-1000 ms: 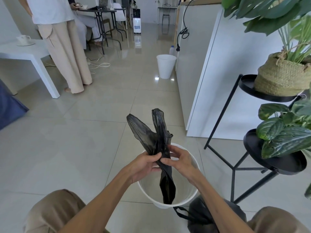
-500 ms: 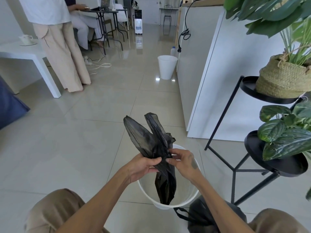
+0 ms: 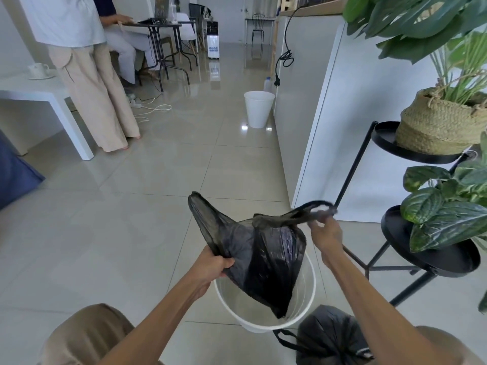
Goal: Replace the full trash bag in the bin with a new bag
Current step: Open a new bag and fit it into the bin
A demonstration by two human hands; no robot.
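Observation:
A new black plastic bag point(image 3: 266, 256) hangs spread over the white bin point(image 3: 311, 293) on the floor between my knees, its bottom tip dipping inside the bin. My left hand point(image 3: 213, 264) grips the bag's left edge below one upright handle loop. My right hand point(image 3: 325, 233) pinches the other handle loop and holds it stretched out to the right. The full, tied black trash bag point(image 3: 329, 335) sits on the floor just right of the bin, partly behind my right forearm.
A black metal plant stand point(image 3: 427, 259) with potted plants is close on the right. A white counter wall point(image 3: 355, 127) runs ahead on the right, with a second white bin point(image 3: 258, 109) beside it. A person point(image 3: 89, 83) stands by a white table at the left.
My hands were together at the bag's bunched neck. They have drawn apart, the right one pulling a handle loop out to the right, so the bag has spread wide over the bin.

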